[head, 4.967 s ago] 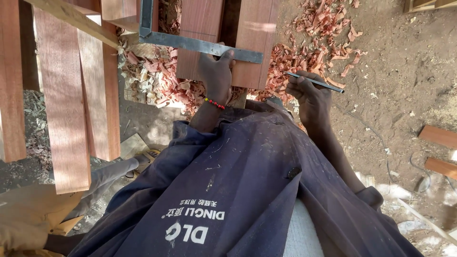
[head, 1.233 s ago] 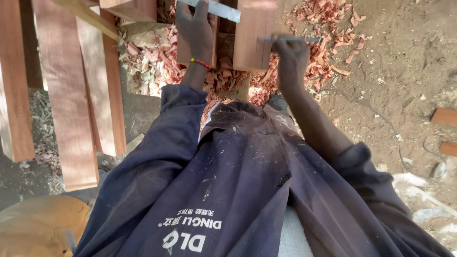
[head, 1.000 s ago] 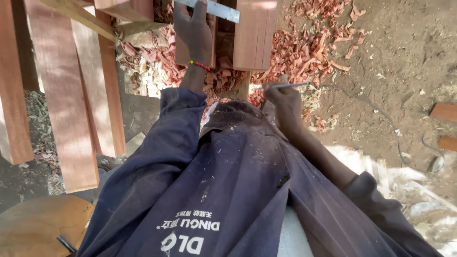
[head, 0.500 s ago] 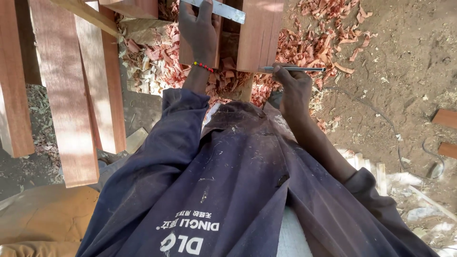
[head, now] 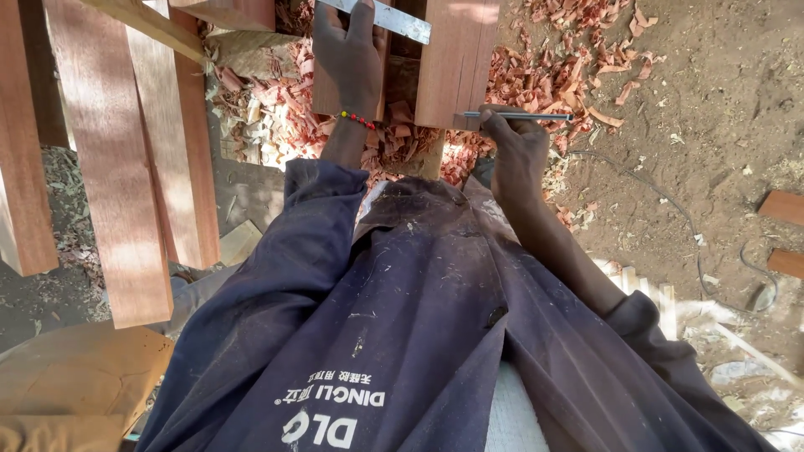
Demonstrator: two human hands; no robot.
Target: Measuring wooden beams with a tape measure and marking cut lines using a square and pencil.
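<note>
My left hand (head: 347,54), with a beaded band at the wrist, presses a metal square (head: 394,17) flat across two reddish boards at the top of the view. One board (head: 356,84) lies under that hand; the other board (head: 456,63) is just to its right. My right hand (head: 512,146) grips a thin pencil (head: 519,115), held level, its tip at the near end of the right board. My dark blue work coat (head: 402,318) fills the lower middle.
Several long reddish planks (head: 109,159) lean at the left. Red wood shavings (head: 536,75) cover the dirt ground around the boards. Short wood offcuts (head: 783,208) and a thin cable (head: 695,234) lie on the ground at right. A tan wooden panel (head: 75,377) sits lower left.
My right hand dropped away from the right board with the pencil, then rose again until the pencil tip met the board's near end. My left hand stayed on the square.
</note>
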